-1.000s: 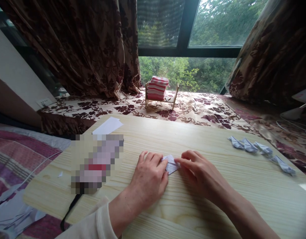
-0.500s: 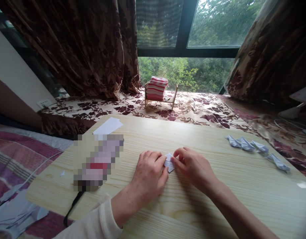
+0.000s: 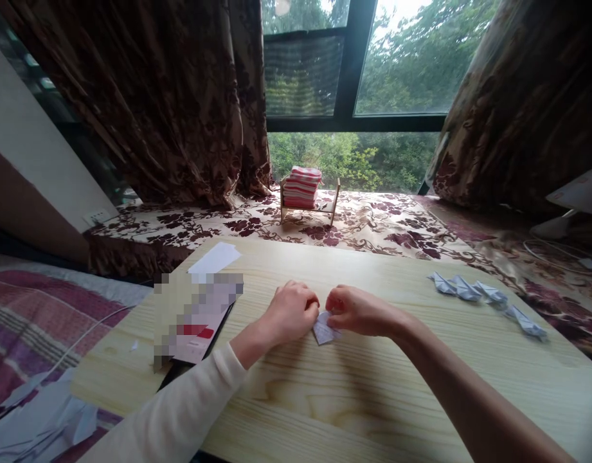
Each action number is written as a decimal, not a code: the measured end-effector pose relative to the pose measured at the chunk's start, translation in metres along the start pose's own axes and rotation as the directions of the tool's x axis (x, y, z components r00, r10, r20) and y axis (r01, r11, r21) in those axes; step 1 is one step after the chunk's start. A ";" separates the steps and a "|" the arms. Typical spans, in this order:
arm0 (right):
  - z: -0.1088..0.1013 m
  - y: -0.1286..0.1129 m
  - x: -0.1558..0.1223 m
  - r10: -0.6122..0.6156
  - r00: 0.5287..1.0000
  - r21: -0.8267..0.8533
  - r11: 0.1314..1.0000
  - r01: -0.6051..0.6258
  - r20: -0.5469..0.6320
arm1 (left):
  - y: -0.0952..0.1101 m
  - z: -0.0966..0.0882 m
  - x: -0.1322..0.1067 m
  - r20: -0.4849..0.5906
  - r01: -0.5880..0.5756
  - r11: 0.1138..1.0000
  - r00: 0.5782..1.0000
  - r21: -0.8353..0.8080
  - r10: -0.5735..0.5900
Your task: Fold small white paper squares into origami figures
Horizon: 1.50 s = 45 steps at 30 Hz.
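Well off to the left of my fingers lay a white sheet (image 3: 215, 258) on the wooden table (image 3: 353, 399). My left hand (image 3: 292, 310) was curled shut, fingertips pinching the left edge of the small folded paper (image 3: 324, 329). That paper sat on the tabletop between and just under both sets of fingertips. My right hand (image 3: 358, 310) was closed on its right edge. I judged I was mid-crease; the next fold would call for firm, aligned pressure. Far right of my fingers lay a row of finished folded pieces (image 3: 488, 297).
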State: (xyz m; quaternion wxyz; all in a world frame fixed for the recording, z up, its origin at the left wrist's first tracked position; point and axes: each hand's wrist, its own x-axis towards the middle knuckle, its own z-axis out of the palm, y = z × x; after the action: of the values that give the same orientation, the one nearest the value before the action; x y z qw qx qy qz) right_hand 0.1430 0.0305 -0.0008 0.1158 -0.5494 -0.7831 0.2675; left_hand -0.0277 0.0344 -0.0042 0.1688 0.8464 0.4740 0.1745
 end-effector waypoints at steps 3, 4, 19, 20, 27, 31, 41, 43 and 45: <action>0.008 0.002 -0.011 0.012 0.997 0.071 0.997 -0.007 -0.072 | -0.003 0.005 -0.008 -0.041 -0.011 0.998 0.999 -0.058 0.009; 0.011 0.003 -0.016 0.011 0.997 0.098 0.995 -0.003 -0.081 | -0.004 0.006 -0.011 -0.053 -0.011 0.996 0.999 -0.092 0.006; 0.024 0.012 -0.039 -0.240 0.863 0.201 0.912 0.357 -0.445 | 0.010 -0.001 -0.019 0.105 0.163 0.674 0.986 -0.720 -0.126; 0.024 0.012 -0.039 -0.246 0.860 0.203 0.909 0.365 -0.447 | 0.011 0.000 -0.019 0.106 0.166 0.674 0.986 -0.720 -0.129; 0.024 0.009 -0.038 -0.273 0.865 0.217 0.895 0.389 -0.421 | 0.011 0.001 -0.019 0.122 0.167 0.668 0.986 -0.725 -0.114; 0.024 0.007 -0.039 -0.276 0.872 0.207 0.901 0.381 -0.405 | 0.010 0.001 -0.020 0.130 0.158 0.657 0.987 -0.737 -0.093; 0.024 0.006 -0.041 -0.281 0.878 0.173 0.913 0.369 -0.386 | 0.010 0.001 -0.022 0.168 0.187 0.683 0.981 -0.706 -0.095; 0.024 0.006 -0.042 -0.278 0.882 0.166 0.918 0.361 -0.380 | 0.010 0.001 -0.021 0.173 0.193 0.683 0.980 -0.705 -0.098; 0.023 0.005 -0.042 -0.277 0.884 0.159 0.920 0.357 -0.377 | 0.010 0.001 -0.022 0.172 0.190 0.684 0.980 -0.704 -0.094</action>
State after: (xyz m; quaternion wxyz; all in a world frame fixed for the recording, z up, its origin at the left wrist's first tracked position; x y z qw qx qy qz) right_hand 0.1519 -0.0136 -0.0183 0.3556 -0.4348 -0.7947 0.2302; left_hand -0.0302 0.0104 -0.0039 0.5271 0.6830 0.4213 0.2796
